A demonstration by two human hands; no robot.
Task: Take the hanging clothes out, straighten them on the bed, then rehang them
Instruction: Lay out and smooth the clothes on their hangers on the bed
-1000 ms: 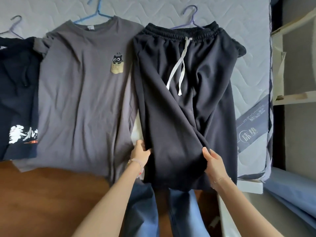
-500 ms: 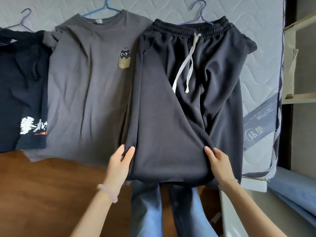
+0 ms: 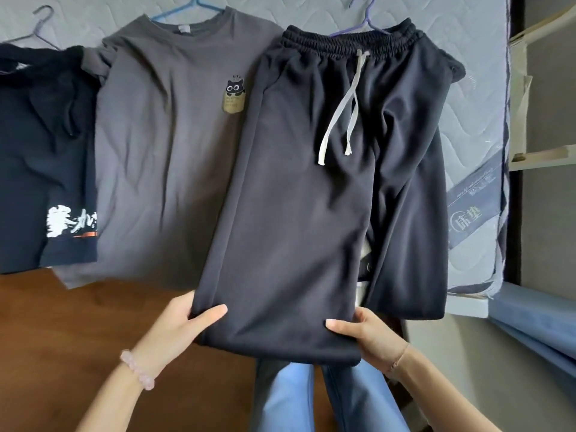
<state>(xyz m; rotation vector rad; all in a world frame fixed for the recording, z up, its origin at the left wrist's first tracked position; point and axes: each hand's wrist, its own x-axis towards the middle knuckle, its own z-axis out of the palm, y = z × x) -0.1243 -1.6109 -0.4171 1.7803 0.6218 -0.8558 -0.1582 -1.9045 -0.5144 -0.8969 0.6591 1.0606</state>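
Black drawstring sweatpants [image 3: 311, 188] lie on the quilted mattress [image 3: 477, 120], still on a purple hanger [image 3: 364, 14]. My left hand [image 3: 180, 322] grips the left corner of one leg's hem, thumb on top. My right hand [image 3: 364, 335] grips the same hem's right corner. That leg is pulled flat and wide toward me; the other leg [image 3: 411, 244] lies folded at the right. A grey T-shirt with a cat print [image 3: 162, 151] on a blue hanger [image 3: 193, 7] lies to the left, partly under the pants. A dark navy printed shirt [image 3: 40, 169] lies at far left.
The brown wooden bed edge [image 3: 62, 338] runs below the clothes. A grey hanger [image 3: 43, 20] sticks out above the navy shirt. A pale shelf frame [image 3: 542, 88] and blue fabric [image 3: 536, 332] stand at the right. My jeans-clad legs [image 3: 290, 397] are below the hem.
Both hands slid down to the hem of the left pant leg and pulled it flat and straight; the left hand now grips the hem corner. The view moved closer.
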